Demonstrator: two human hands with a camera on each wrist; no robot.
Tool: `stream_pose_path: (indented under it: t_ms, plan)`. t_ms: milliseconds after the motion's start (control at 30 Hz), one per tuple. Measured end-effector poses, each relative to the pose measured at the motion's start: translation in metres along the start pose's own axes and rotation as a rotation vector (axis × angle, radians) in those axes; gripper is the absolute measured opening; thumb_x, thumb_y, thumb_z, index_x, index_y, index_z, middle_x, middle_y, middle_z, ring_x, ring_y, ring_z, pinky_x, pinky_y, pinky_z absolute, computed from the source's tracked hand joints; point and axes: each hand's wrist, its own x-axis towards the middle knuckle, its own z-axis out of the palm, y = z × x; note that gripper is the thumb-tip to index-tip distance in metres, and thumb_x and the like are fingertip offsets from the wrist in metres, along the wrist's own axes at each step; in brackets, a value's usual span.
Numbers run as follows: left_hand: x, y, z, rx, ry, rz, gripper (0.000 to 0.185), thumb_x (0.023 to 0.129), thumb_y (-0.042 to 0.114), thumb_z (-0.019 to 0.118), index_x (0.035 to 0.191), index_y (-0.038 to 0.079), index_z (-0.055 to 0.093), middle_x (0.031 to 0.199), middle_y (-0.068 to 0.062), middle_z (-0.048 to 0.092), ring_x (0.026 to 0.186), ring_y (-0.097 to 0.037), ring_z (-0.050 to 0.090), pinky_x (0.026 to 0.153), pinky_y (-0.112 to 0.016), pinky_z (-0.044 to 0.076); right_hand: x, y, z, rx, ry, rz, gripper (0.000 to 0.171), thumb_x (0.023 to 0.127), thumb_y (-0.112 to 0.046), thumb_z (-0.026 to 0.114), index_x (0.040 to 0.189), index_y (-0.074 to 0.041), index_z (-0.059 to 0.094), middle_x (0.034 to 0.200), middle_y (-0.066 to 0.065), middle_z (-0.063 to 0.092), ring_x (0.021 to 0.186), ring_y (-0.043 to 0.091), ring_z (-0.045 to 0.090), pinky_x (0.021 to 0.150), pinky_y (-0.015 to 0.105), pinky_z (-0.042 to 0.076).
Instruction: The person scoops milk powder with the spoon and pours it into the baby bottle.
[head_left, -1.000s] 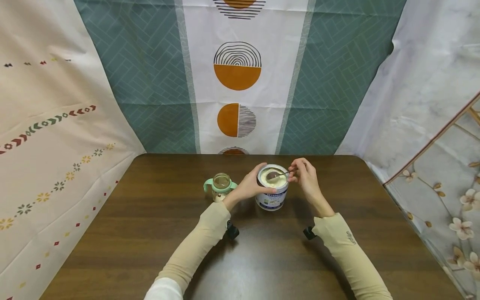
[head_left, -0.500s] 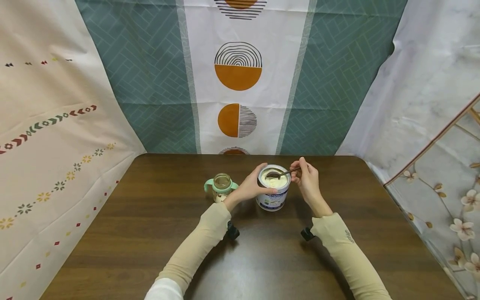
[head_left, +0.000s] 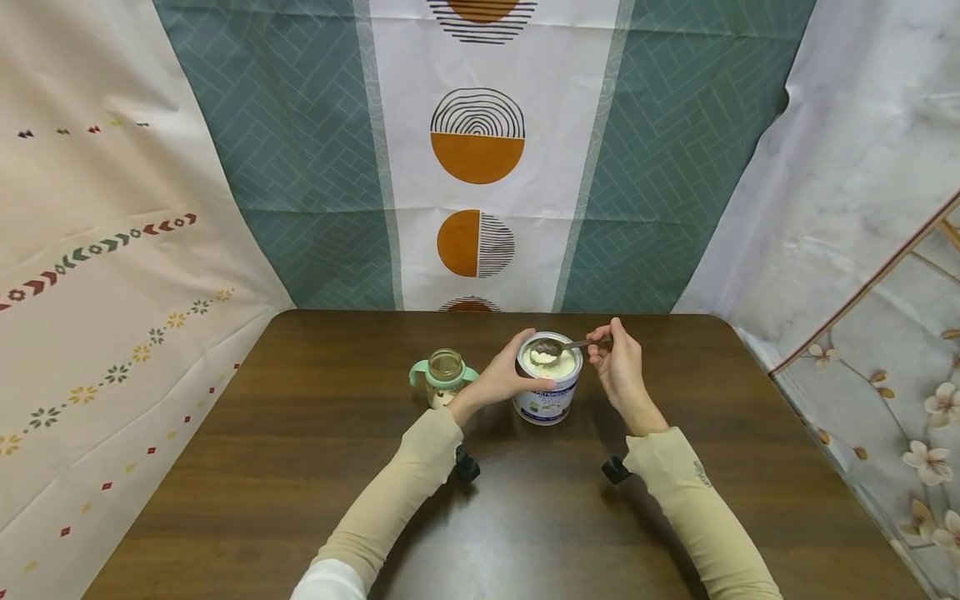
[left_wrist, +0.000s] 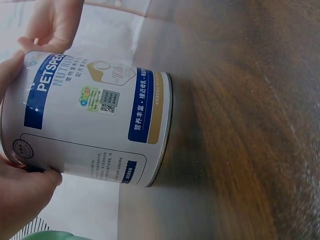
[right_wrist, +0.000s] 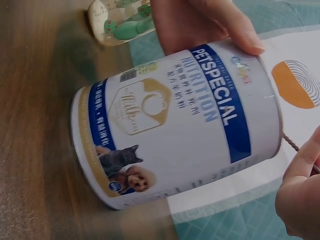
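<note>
A white and blue milk powder can (head_left: 546,404) stands upright on the table, its open top showing pale powder (head_left: 564,366). My left hand (head_left: 497,377) grips the can from its left side, thumb across the front near the rim. From the right, my right hand (head_left: 621,372) pinches the handle of a spoon (head_left: 576,343). The spoon's bowl is over the can's opening with a pale heap of powder at it. In the right wrist view, part of the spoon handle (right_wrist: 290,142) shows between the can's rim and my right fingers; the bowl is hidden there.
Left of the can, partly behind my left wrist, stands a clear bottle (head_left: 446,367) with a mint-green collar and side handles, uncapped. The brown wooden table (head_left: 525,533) ends at a hanging patterned cloth (head_left: 480,192) behind.
The spoon has dug through the powder and its bowl now carries a pale heap. My right hand has shifted slightly right; my left hand keeps its grip on the can.
</note>
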Motion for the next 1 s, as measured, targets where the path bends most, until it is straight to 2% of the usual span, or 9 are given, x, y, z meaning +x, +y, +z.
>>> stream_pose_path:
  t_ms: [133,300,367,467,600,700,1000]
  plan:
    - [0.000,0.001,0.000,0.005,0.002,-0.005,0.097,0.077,0.027,0.081,0.153,0.016,0.021,0.152,-0.011,0.038,0.135,-0.026,0.042,0.113,-0.046,0.035,-0.001,-0.006,0.000,0.038,-0.025,-0.019,0.044,0.106,-0.030,0.035,0.073,-0.008,0.057,0.078,0.000,0.060,0.054,0.004,0.050,0.045,0.011,0.042]
    - [-0.002,0.003,-0.001,0.013,0.003,-0.004,0.098,0.077,0.026,0.081,0.153,0.015,0.021,0.152,-0.011,0.037,0.136,-0.027,0.042,0.113,-0.046,0.035,-0.002,-0.007,0.000,-0.078,-0.035,-0.071,0.045,0.106,-0.026,0.036,0.071,-0.007,0.056,0.076,0.001,0.061,0.051,0.005,0.051,0.043,0.012,0.043]
    - [-0.002,0.003,-0.001,0.014,0.002,-0.004,0.098,0.078,0.026,0.081,0.154,0.016,0.021,0.152,-0.011,0.037,0.136,-0.027,0.041,0.113,-0.046,0.035,-0.003,-0.008,0.000,-0.082,-0.033,-0.066,0.045,0.106,-0.025,0.036,0.070,-0.007,0.056,0.076,0.001,0.061,0.051,0.005,0.050,0.043,0.012,0.043]
    - [-0.001,0.002,-0.001,0.017,0.004,-0.005,0.097,0.077,0.027,0.081,0.153,0.016,0.021,0.152,-0.011,0.038,0.137,-0.027,0.041,0.113,-0.046,0.034,-0.003,-0.011,0.001,0.019,-0.017,-0.003,0.045,0.106,-0.025,0.034,0.071,-0.007,0.055,0.077,0.001,0.060,0.053,0.004,0.049,0.044,0.011,0.041]
    - [-0.002,0.002,-0.001,0.016,0.005,-0.007,0.097,0.077,0.027,0.081,0.153,0.016,0.021,0.152,-0.011,0.037,0.138,-0.027,0.040,0.114,-0.046,0.034,-0.003,-0.014,-0.001,0.158,0.045,0.134,0.047,0.107,-0.025,0.031,0.070,-0.006,0.053,0.076,0.002,0.057,0.053,0.004,0.048,0.043,0.008,0.039]
    - [-0.002,0.003,-0.002,0.009,0.000,-0.013,0.097,0.077,0.027,0.081,0.153,0.016,0.022,0.152,-0.011,0.038,0.136,-0.027,0.041,0.113,-0.046,0.034,-0.003,-0.014,-0.002,0.223,0.094,0.222,0.048,0.107,-0.025,0.030,0.068,-0.006,0.052,0.074,0.003,0.056,0.051,0.004,0.047,0.041,0.007,0.037]
    - [-0.002,0.005,-0.003,0.012,-0.018,-0.020,0.096,0.077,0.027,0.081,0.153,0.019,0.023,0.143,-0.013,0.048,0.127,-0.026,0.050,0.107,-0.045,0.041,-0.001,-0.012,-0.002,0.354,0.116,0.350,0.051,0.106,-0.028,0.029,0.065,-0.006,0.050,0.073,0.003,0.053,0.047,0.003,0.040,0.037,0.008,0.034]
